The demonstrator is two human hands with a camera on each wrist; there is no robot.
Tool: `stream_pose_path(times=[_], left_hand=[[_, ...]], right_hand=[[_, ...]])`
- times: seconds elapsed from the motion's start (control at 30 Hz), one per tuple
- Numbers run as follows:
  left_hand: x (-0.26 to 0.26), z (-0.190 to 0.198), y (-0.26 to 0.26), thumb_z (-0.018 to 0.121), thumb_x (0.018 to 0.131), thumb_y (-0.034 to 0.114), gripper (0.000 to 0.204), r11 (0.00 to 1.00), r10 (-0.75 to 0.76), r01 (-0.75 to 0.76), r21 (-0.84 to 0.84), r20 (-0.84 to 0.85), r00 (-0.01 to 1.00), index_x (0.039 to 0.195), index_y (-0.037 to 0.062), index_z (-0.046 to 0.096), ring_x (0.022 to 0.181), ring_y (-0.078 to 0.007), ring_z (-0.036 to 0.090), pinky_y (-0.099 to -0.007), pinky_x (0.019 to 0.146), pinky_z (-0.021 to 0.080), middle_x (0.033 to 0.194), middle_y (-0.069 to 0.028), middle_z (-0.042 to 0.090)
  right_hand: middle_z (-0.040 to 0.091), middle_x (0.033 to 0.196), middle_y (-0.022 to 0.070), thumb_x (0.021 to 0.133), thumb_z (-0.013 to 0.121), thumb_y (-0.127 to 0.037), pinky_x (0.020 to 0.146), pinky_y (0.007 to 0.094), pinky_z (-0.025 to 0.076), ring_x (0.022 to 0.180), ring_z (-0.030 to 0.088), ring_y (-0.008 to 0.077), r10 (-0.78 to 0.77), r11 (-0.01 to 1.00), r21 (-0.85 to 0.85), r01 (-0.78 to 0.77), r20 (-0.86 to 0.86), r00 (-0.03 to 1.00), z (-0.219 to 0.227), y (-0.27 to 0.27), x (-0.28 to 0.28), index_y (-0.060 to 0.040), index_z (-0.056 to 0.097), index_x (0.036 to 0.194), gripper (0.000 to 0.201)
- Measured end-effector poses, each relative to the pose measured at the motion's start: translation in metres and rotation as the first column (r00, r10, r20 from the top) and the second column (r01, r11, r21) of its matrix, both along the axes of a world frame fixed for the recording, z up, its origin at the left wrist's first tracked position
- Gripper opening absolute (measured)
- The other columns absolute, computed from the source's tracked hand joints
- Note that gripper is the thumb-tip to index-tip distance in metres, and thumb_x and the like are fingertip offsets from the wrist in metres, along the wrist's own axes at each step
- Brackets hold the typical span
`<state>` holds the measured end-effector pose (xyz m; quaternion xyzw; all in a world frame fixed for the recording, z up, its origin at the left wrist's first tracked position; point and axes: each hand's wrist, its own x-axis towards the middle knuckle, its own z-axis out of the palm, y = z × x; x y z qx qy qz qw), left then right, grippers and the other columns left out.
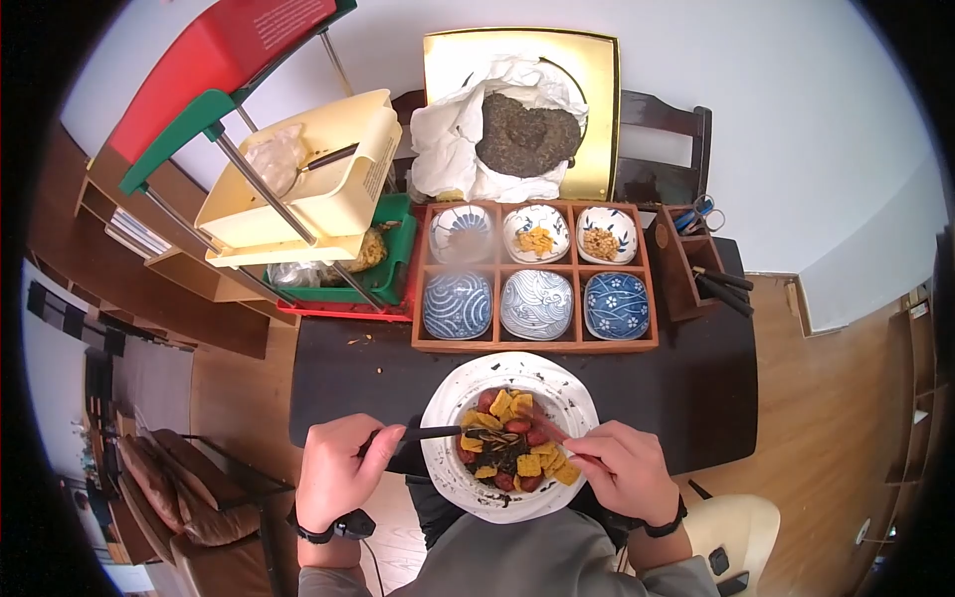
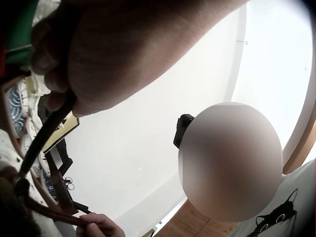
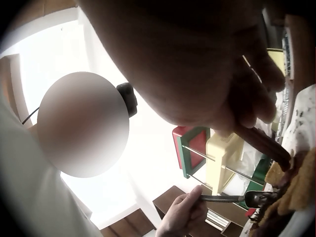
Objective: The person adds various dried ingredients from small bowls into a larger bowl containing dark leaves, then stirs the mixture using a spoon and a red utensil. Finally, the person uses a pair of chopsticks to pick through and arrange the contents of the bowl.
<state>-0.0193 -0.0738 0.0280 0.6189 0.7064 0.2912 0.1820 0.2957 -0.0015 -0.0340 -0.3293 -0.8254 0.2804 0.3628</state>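
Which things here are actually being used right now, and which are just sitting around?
In use: left hand gripping dark utensil; right hand gripping reddish utensil; white bowl of mixed food.

Lying about: wooden tray of small dishes, gold box, tiered rack, tool holder.

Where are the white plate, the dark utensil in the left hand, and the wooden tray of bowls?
white plate [image 1: 448, 468], head view, bare left rim.
dark utensil [image 1: 435, 433], head view, middle of its handle.
wooden tray [image 1: 534, 346], head view, front wall.
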Motion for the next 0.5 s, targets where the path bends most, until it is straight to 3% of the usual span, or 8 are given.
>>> stream_pose_path(times=[0.37, 0.5], left_hand=[[-0.001, -0.001, 0.001, 0.074, 0.09, 0.015, 0.022, 1.0, -0.003, 0.003, -0.006, 0.003, 1.0, 0.077, -0.0018, 0.069, 0.054, -0.0323, 0.059, -0.0361, 0.05, 0.043, 0.063, -0.0147, 0.061], [0.0, 0.0, 0.001, 0.074, 0.09, 0.016, 0.022, 1.0, -0.008, 0.008, -0.022, 0.002, 1.0, 0.077, -0.0018, 0.069, 0.054, -0.0314, 0.059, -0.0358, 0.05, 0.043, 0.063, -0.0144, 0.062]], right_hand=[[0.069, 0.073, 0.0084, 0.076, 0.08, -0.006, 0.051, 0.0277, 0.047, 0.056, 0.064, 0.0204, -0.008, 0.986, -0.164, -0.007, -0.086, 0.996, 0.028, -0.012, 0.03, -0.0052, 0.073, 0.088, 0.014], [0.068, 0.07, 0.0073, 0.077, 0.08, -0.007, 0.05, 0.0282, 0.047, 0.054, 0.063, 0.0208, 0.021, 0.99, -0.135, -0.035, -0.103, 0.994, 0.031, -0.015, 0.035, -0.0044, 0.072, 0.087, 0.013]])
